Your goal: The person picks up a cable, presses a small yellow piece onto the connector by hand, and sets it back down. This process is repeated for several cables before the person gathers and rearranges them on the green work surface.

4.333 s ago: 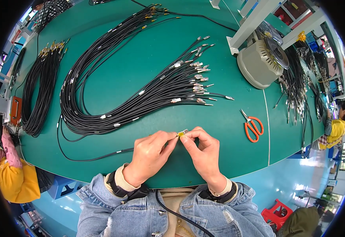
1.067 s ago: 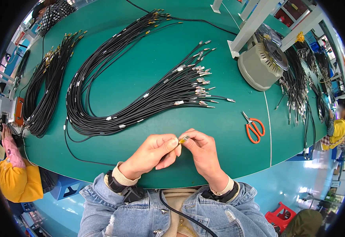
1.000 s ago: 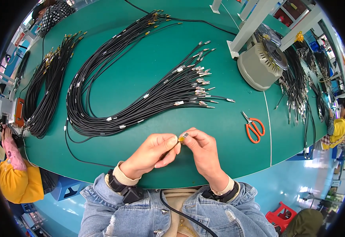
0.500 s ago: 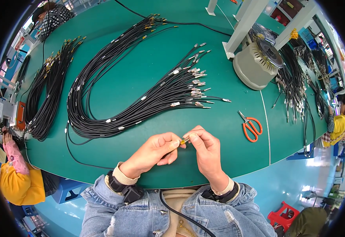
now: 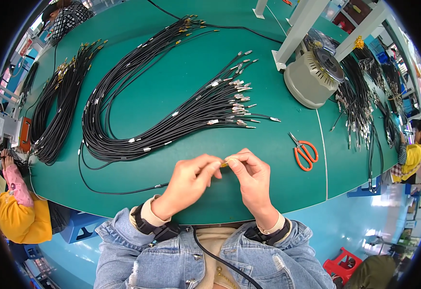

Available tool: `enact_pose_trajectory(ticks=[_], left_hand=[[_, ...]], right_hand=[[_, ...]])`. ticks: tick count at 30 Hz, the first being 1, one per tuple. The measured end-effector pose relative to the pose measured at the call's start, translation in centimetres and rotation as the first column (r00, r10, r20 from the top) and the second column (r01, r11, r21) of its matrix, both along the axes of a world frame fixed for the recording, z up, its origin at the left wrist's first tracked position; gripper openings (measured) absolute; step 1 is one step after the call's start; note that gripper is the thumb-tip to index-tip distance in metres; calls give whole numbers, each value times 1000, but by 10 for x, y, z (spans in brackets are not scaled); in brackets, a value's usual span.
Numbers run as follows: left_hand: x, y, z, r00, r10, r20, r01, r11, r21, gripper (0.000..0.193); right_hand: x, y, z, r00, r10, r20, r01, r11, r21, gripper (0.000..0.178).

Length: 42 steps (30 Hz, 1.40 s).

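Observation:
My left hand [image 5: 187,180] and my right hand [image 5: 251,179] meet fingertip to fingertip over the near edge of the green table [image 5: 268,144]. Between the fingertips shows a bit of a small gold-coloured connector [image 5: 224,164], mostly covered. Both hands pinch at it, thumb against index finger. A single black cable [image 5: 124,193] with a white label runs from the big bundle and passes under my left hand; how it joins the connector is hidden. Beyond my hands lies the large curved bundle of black cables [image 5: 95,130], with silver ends at right and gold ends at the back.
Orange-handled scissors [image 5: 303,161] lie to the right of my hands. Behind them stand a grey round machine [image 5: 311,79] and white posts [image 5: 299,36]. More cable bundles rest at left [image 5: 61,115] and far right [image 5: 357,103]. Other people sit around the table.
My left fingers have closed in nearer my right fingertips, covering more of the connector. The loose cable has shifted up and its labelled stretch now shows beside my left wrist.

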<state>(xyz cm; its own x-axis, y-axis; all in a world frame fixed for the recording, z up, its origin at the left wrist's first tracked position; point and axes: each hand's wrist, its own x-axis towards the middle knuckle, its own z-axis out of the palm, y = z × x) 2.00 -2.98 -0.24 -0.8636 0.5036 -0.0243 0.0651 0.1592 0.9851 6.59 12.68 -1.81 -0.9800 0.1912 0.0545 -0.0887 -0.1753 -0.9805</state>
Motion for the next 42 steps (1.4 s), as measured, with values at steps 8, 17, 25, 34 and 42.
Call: enact_pose_trajectory(ticks=[8,17,25,34,42], left_hand=[[-17,-3,0,872,-237,429,209,972,111,17],[-2,12,-13,729,-44,-683,-182,950,-255,11],[-51,12,0,532,-6,-846,-401,879,-259,14],[-66,4,-12,562,41,-826,-363,910,-201,14],[-48,7,-1,836,150,-527,-245,963,-115,9]], right_hand=[[0,1,0,997,24,67,-15,991,-135,7],[-3,18,-9,989,-62,136,27,970,242,8],[-10,80,-1,977,-96,188,-16,854,520,9],[-48,166,55,877,-476,-68,474,831,291,20],[-102,218,59,799,-595,85,598,801,-8,18]])
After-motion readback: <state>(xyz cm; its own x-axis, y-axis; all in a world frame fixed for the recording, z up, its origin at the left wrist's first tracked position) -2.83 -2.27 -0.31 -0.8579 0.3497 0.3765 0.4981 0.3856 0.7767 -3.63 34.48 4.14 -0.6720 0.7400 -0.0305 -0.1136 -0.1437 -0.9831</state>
